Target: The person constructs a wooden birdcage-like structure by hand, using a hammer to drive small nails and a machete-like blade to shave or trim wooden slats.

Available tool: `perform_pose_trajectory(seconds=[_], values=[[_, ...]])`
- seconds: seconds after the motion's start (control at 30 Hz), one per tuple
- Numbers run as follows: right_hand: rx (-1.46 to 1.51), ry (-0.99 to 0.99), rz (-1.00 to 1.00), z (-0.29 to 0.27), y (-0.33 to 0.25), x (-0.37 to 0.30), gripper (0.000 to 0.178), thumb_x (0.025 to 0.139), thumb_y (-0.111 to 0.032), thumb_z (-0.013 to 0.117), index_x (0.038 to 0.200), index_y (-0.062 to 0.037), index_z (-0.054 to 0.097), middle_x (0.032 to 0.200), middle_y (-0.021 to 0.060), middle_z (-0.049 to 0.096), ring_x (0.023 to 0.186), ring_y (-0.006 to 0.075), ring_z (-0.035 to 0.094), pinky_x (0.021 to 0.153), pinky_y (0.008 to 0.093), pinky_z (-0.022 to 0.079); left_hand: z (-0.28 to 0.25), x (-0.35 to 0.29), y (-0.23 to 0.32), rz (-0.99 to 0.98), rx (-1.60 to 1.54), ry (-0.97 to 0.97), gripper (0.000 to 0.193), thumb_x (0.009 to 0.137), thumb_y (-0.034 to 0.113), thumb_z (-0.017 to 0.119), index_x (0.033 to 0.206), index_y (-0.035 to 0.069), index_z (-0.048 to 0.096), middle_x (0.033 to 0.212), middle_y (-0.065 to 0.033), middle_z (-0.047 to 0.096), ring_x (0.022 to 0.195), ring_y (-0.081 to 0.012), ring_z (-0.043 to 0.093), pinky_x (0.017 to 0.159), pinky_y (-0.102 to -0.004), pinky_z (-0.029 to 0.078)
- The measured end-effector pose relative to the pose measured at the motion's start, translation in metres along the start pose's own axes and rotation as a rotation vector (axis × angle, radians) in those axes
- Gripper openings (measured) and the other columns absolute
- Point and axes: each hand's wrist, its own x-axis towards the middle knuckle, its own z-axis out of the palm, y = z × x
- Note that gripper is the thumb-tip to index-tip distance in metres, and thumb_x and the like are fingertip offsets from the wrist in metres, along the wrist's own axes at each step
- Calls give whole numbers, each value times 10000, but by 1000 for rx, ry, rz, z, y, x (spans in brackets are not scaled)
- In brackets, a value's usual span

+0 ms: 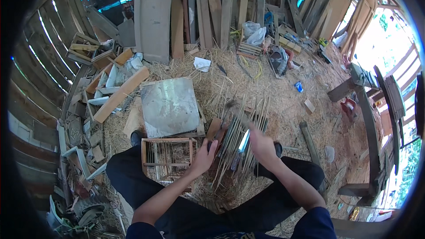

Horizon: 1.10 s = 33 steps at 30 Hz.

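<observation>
My left hand [204, 156] is closed round a thin dark tool [220, 129], its kind hard to make out, held upright at the left side of a pile of thin bamboo sticks [257, 116]. My right hand [262, 147] grips what looks like a hammer [241, 116], smeared by motion, with its dark head up and to the left. A knife [243, 142] with a bright blade and a dark handle lies over the sticks, just left of my right hand. Beside my left hand is a brown wooden block [214, 128], partly hidden.
A wooden frame with thin bars [167, 164] stands by my left leg, and a grey square board [170, 106] lies beyond it. Scrap wood [121, 95] is heaped at the left. Planks [217, 13] lean at the back. A wooden beam structure [369, 132] stands at the right.
</observation>
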Motion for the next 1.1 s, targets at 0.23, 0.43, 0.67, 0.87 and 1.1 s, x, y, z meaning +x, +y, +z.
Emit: perform_pose_trajectory(seconds=[0.23, 0.43, 0.67, 0.87, 1.1], values=[[-68, -78, 16, 13, -18, 9, 318, 1043, -278, 472, 1280, -69, 509, 669, 234, 634, 636, 450, 641, 583, 545, 492, 14, -6, 6, 141, -94, -37, 540, 1055, 464, 429, 1254, -30, 517, 1047, -366, 627, 1045, -533, 598, 894, -550, 470], [56, 81, 53, -45, -54, 16, 364, 1048, -283, 454, 1330, -59, 503, 820, 218, 661, 731, 408, 664, 645, 487, 505, 11, -4, -8, 23, -21, -94, 654, 1022, 576, 404, 1274, -19, 506, 997, -364, 644, 1016, -545, 603, 890, -547, 478], [391, 304, -142, 0, 15, -7, 398, 1062, -340, 389, 1101, 13, 569, 716, 168, 601, 599, 370, 580, 594, 418, 475, 11, -4, 4, 58, -52, -93, 635, 1031, 548, 404, 1287, -21, 521, 979, -344, 658, 1006, -530, 619, 888, -518, 490], [42, -109, 235, 9, 1, 0, 414, 1055, -393, 432, 979, -9, 569, 691, 256, 608, 701, 477, 615, 635, 571, 446, 2, 12, 0, -5, -118, -46, 610, 1043, 508, 421, 1271, -44, 545, 1029, -338, 650, 1033, -503, 623, 894, -487, 479], [252, 65, 99, -29, -39, 10, 285, 1044, -283, 505, 1087, -17, 597, 730, 160, 594, 610, 298, 605, 617, 372, 480, -2, 16, -19, -44, -96, -55, 680, 1030, 551, 405, 1307, -57, 537, 1143, -351, 635, 1125, -514, 585, 981, -473, 464]])
